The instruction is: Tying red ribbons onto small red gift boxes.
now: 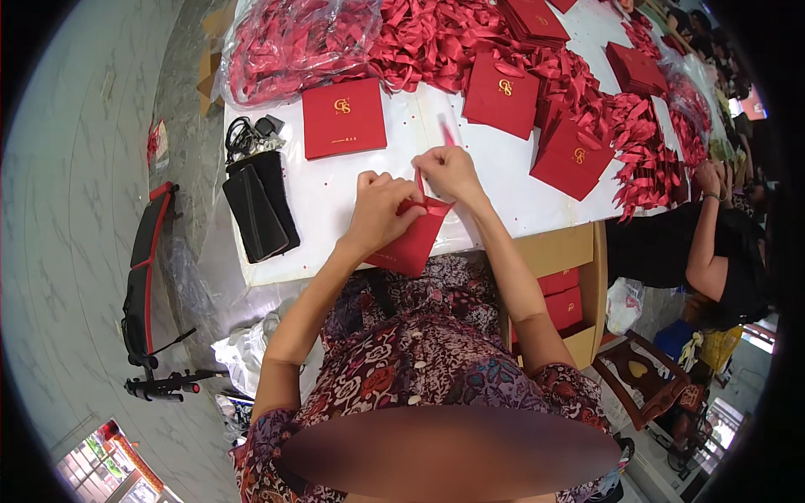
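At the near edge of the table, a small red paper bag (411,247) lies tilted between my hands. My left hand (386,210) is closed at the bag's upper edge, thumb and fingers pinching the bag and a red ribbon (435,207) there. Just above and to the right, my right hand (451,174) pinches the ribbon's upright end between thumb and fingers. Beyond the right hand is a slim pink and pale thing (449,134), too blurred to name. A flat red stack of bags (344,117) with gold print rests farther off to the left.
Loose red ribbons (436,42) heap along the far side, some inside a clear plastic bag (302,50). More red bags (501,95) lie right. A black phone case (256,214) and cables sit left. An open carton (591,277) stands below the edge; a co-worker (713,243) is at right.
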The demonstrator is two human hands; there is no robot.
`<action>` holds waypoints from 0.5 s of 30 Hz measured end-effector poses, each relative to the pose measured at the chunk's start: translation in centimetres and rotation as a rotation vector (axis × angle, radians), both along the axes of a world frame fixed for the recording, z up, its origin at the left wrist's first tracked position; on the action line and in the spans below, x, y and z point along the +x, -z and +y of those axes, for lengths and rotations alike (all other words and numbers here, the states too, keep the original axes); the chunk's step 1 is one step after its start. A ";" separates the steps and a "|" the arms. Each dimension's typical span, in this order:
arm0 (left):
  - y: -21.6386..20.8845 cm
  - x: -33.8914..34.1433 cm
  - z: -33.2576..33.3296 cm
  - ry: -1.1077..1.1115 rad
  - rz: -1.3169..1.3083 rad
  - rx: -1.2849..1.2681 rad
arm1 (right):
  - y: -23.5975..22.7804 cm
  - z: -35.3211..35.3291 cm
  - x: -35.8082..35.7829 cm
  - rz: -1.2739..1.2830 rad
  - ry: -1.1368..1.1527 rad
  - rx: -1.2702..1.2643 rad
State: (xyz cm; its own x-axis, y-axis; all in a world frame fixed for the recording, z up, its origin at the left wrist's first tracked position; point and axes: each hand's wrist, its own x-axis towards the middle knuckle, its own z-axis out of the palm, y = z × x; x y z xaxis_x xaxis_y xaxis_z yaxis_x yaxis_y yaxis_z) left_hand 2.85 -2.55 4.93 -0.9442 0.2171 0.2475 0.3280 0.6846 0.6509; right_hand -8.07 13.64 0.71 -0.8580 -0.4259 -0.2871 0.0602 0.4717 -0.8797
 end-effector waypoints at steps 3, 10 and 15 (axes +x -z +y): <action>0.6 0.2 -0.6 -0.123 -0.028 0.022 | -0.8 1.0 -0.2 0.095 0.062 0.019; 2.3 -0.3 -2.4 -0.327 -0.087 0.035 | -2.6 5.7 1.7 0.582 -0.462 0.178; 2.6 -0.3 0.5 -0.437 0.185 -0.042 | -4.7 2.9 3.5 0.118 -0.225 0.041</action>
